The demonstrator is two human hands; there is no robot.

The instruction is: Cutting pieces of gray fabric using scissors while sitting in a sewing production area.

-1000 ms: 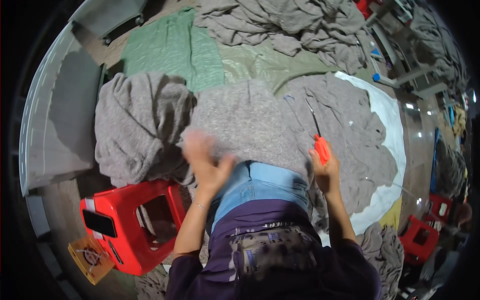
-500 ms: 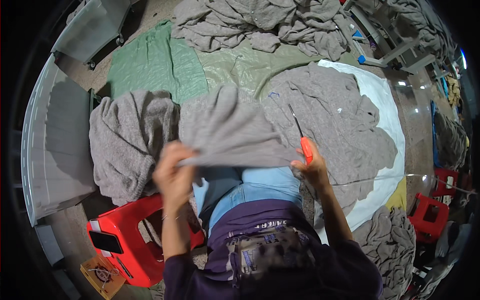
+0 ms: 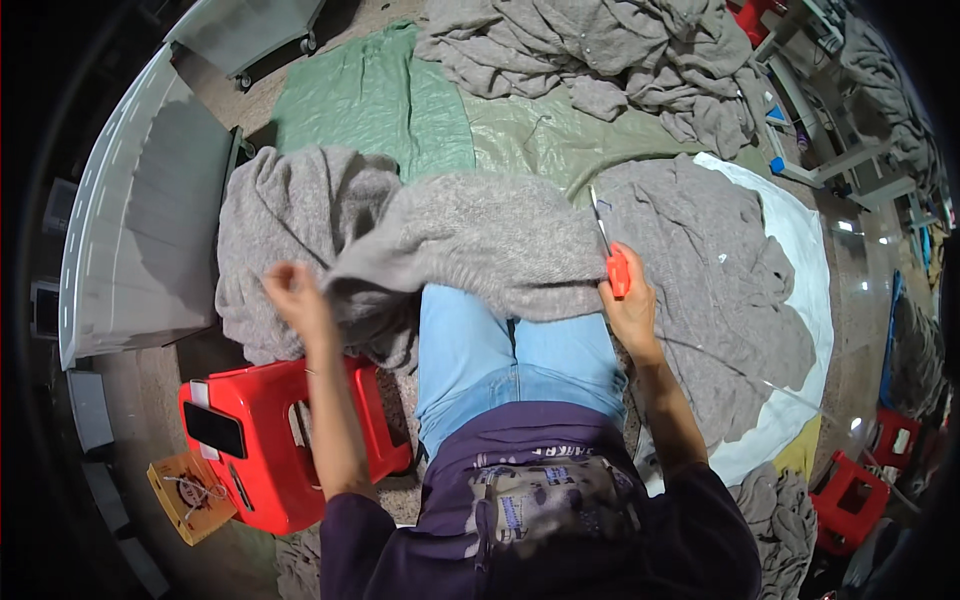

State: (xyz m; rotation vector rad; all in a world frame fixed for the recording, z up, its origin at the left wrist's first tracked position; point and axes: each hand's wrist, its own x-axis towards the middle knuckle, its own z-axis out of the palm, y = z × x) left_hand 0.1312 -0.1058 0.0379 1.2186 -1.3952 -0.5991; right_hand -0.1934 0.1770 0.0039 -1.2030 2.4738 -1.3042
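Note:
A grey knitted garment (image 3: 490, 235) lies across my thighs. Its left end is twisted and blurred, beside the large heap of grey knitwear (image 3: 285, 215). My right hand (image 3: 632, 315) is closed around the orange handle of a pair of scissors (image 3: 619, 275), the slim metal blades pointing up and away from me. The same hand touches the garment's right edge; whether its fingers also pinch the cloth is hidden. In front of the heap my left hand (image 3: 300, 300) is raised, slightly blurred, with loosely bent fingers and nothing visible in them.
A red stool (image 3: 270, 480) with a phone (image 3: 214, 431) stands at my left, a yellow box (image 3: 190, 497) beside it. Grey knitwear (image 3: 700, 290) covers a white sheet (image 3: 805, 260) at right; another pile (image 3: 600, 50) lies ahead. A grey bin (image 3: 150, 220) borders the left.
My left hand has let go of the garment's edge and moved left. The garment has dropped from a stretched, fanned shape to lie across my thighs. The scissors stay in my right hand.

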